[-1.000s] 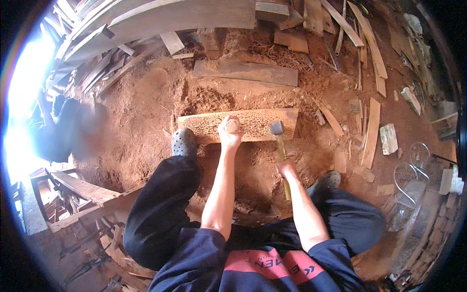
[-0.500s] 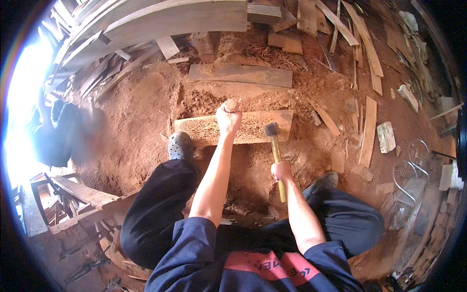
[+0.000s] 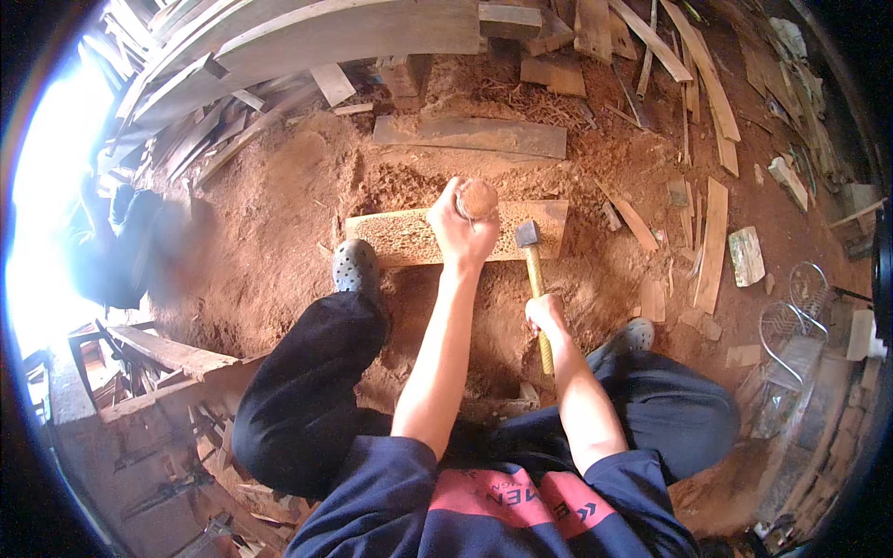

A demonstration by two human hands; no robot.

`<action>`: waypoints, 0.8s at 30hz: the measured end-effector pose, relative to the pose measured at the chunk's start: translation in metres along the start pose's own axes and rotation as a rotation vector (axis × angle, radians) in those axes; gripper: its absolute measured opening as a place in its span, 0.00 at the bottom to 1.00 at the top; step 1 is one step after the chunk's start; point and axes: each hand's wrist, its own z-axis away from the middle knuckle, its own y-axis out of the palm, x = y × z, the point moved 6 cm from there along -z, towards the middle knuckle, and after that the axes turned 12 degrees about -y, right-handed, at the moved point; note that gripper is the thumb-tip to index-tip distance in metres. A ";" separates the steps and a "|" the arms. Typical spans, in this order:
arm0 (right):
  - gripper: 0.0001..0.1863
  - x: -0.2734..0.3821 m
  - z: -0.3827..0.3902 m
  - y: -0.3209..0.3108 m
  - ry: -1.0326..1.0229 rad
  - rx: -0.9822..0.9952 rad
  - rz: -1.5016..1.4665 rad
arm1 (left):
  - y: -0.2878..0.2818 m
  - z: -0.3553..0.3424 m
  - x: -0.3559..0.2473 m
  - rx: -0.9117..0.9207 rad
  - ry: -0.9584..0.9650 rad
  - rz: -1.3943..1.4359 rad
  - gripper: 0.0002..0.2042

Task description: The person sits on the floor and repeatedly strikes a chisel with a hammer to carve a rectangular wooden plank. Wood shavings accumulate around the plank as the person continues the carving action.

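Note:
My left hand [image 3: 458, 228] is wrapped around a round wooden-handled tool [image 3: 478, 198], held upright over a flat carved wooden plank [image 3: 400, 237] lying on the sawdust-covered ground. My right hand [image 3: 546, 316] grips the yellow wooden handle of a hammer [image 3: 532, 265], whose dark metal head hovers just right of the left hand, over the plank. My left foot in a grey perforated clog [image 3: 354, 265] rests against the plank's near left edge. My right foot [image 3: 636, 333] sits further right.
Another long plank [image 3: 470, 136] lies beyond the carved one. Scrap boards and offcuts [image 3: 714, 242] are scattered to the right, stacked timber [image 3: 307, 37] at the top. A person [image 3: 130, 246] crouches at the left. A wire frame [image 3: 791, 321] stands at right.
The hammer head has swung back up beside the left hand. The left hand stays on the tool above the plank.

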 end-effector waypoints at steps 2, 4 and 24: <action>0.11 0.007 -0.002 0.000 -0.024 -0.005 0.005 | -0.006 -0.005 -0.013 0.002 0.094 -0.078 0.06; 0.11 0.006 -0.001 0.001 -0.020 -0.024 -0.011 | -0.003 -0.011 -0.006 0.037 0.154 -0.213 0.08; 0.09 -0.003 -0.011 -0.009 -0.318 -0.409 0.205 | 0.059 -0.021 0.186 0.338 0.369 -1.058 0.29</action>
